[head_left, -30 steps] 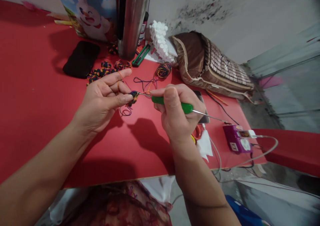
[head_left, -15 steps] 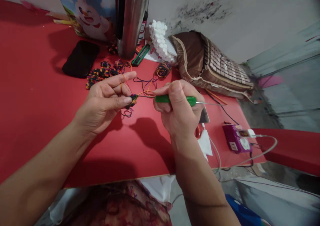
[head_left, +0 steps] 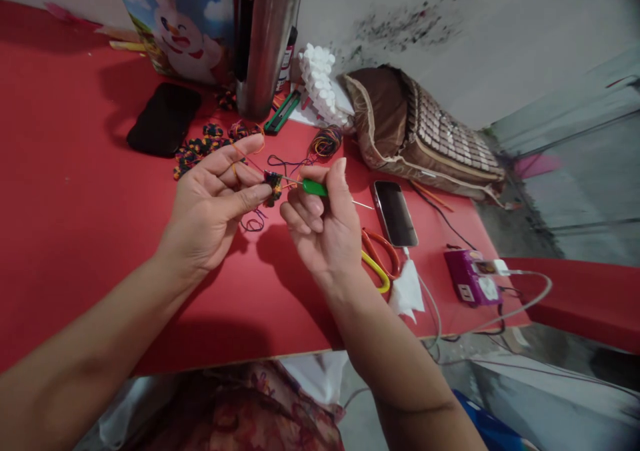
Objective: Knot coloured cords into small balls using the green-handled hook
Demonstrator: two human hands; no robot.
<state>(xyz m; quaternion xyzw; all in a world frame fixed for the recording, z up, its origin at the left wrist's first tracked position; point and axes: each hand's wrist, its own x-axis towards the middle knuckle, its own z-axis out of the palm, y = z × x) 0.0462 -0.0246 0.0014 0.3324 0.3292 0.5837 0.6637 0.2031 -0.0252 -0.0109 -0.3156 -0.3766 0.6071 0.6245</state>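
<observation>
My left hand point(head_left: 215, 204) pinches a small dark multicoloured crocheted piece point(head_left: 273, 188) between thumb and fingers, with orange yarn running over its raised index finger. My right hand point(head_left: 325, 221) grips the green handle of a crochet hook point(head_left: 314, 187). The hook's metal shaft points left and meets the crocheted piece; a thin metal end sticks out to the right. Behind my hands lies a wound bundle of multicoloured yarn point(head_left: 326, 142), with loose strands leading toward the piece. Finished-looking crocheted bits point(head_left: 197, 151) lie beyond my left hand.
On the red table point(head_left: 75, 204) are a black phone-like object point(head_left: 164, 119), steel flask point(head_left: 267, 44), printed bag point(head_left: 185, 31), green cutter point(head_left: 282, 112), brown cushion point(head_left: 425, 128), charging phone point(head_left: 395, 213), scissors point(head_left: 383, 254) and purple box point(head_left: 473, 278).
My right hand has moved left, closer to my left hand, uncovering the phone and scissors. The crocheted piece has turned more upright, and the hook has tilted.
</observation>
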